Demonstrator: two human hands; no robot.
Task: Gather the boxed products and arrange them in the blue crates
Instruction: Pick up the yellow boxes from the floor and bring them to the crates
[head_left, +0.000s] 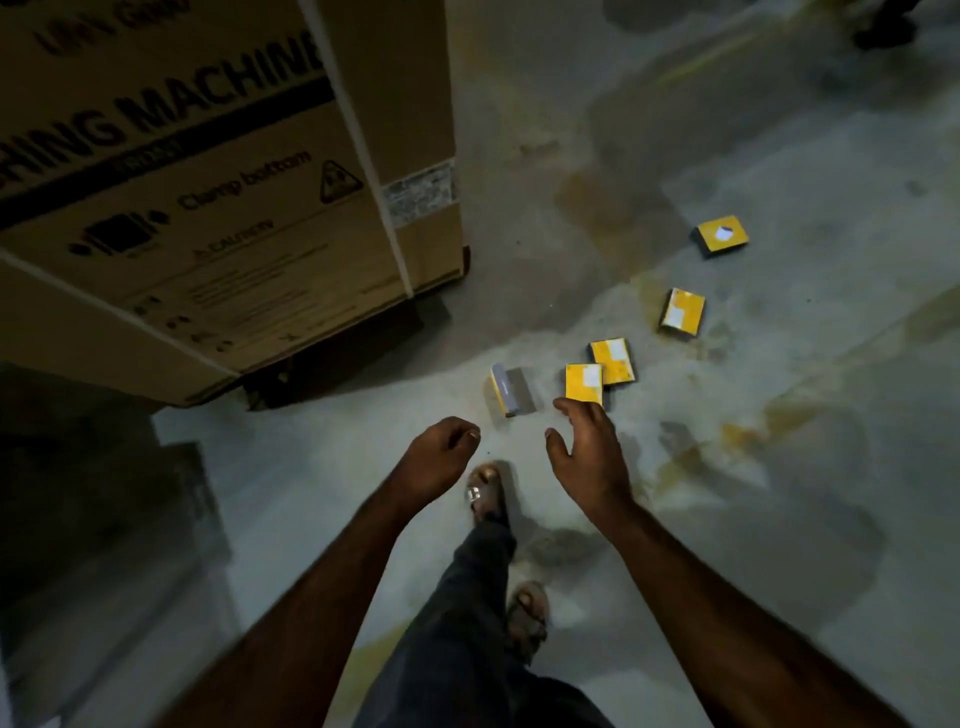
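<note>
**A:** Status on the boxes?

**B:** Early, as far as I can judge. Five boxed products on the concrete floor (779, 156), none picked up. No blue crate in view, so nothing is visibly packed.

**A:** Where are they?

**B:** Nearest yellow box (584, 383) sits just past my right hand (587, 457), its far corner overlapping a second yellow box (613, 361). A grey-faced box (511, 389) lies just to their left. Two more are farther out on the right: one with a white patch (682, 313), and the farthest box (720, 236) well apart from the cluster.

**A:** Hands?

**B:** Both empty. Right hand is spread, fingers extended toward the nearest box; contact unclear. Left hand (439, 457) loosely curled, gripping nothing.

**A:** Obstructions?

**B:** Big washing machine carton (208, 197) on the left, clear of the boxes.

**A:** Remaining?

**B:** Everything: gather all five, find the crates, arrange.
</note>
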